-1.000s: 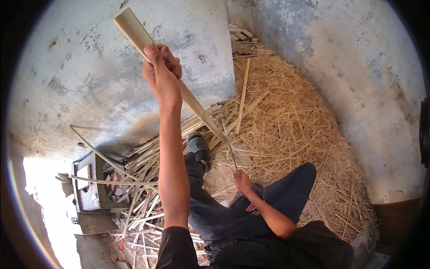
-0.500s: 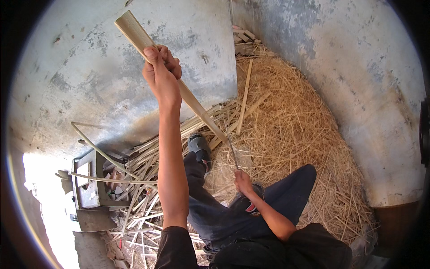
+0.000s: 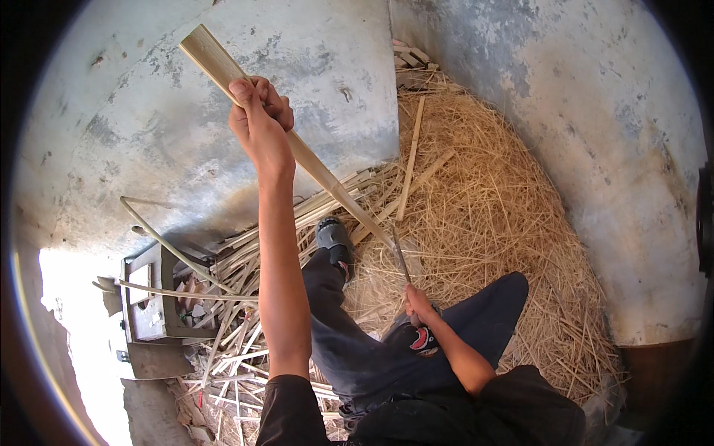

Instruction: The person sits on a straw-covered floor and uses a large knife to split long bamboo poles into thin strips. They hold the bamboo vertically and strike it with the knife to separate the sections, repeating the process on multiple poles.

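My left hand (image 3: pixel 260 119) is raised with its fingers wrapped round a long pale bamboo slat (image 3: pixel 327 180). The slat slants from the upper left down to the right, its low end just above the straw. Down by my bent right leg, my right hand (image 3: pixel 420 303) is closed on a knife (image 3: pixel 401 259) with a narrow dark blade pointing up and away. The blade's upper part is beside the slat's low end; whether they touch I cannot tell. My fingers hide most of the knife's handle.
Straw-like shavings (image 3: pixel 491 193) cover the floor to the right. Split strips (image 3: pixel 238 364) lie heaped at left and below. An open box (image 3: pixel 160 297) stands by the left wall, with bent poles (image 3: pixel 167 241) near it. A worn wall (image 3: pixel 149 134) rises behind.
The slat's low end has shifted right, and its upper end left and slightly down. My right hand has moved a little right and down with the knife.
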{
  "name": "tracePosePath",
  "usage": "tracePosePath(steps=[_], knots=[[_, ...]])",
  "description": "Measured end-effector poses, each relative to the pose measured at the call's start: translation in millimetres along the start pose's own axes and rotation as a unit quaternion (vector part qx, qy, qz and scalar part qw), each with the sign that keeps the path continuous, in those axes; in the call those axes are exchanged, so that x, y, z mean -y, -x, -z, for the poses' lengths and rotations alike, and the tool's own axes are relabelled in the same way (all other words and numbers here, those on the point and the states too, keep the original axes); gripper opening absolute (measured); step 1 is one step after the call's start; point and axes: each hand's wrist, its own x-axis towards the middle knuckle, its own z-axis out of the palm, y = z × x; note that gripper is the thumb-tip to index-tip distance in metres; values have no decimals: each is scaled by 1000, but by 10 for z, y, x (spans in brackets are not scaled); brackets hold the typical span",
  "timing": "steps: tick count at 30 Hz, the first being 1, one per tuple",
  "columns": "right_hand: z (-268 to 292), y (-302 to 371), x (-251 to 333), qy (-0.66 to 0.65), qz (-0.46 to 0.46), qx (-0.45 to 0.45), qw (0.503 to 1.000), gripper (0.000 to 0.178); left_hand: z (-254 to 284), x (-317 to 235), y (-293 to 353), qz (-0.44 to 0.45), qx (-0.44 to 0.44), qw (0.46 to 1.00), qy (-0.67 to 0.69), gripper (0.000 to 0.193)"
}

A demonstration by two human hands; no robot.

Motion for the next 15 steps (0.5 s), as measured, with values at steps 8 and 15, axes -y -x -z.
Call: tracePosePath(steps=[8,15], knots=[[-67,0,190,-163,-86,50,982,43,-16,21,-39,-12,-1,1000,5,53],[76,124,230,-15,-16,48,999,41,48,40,-81,-16,-12,1000,-6,51]])
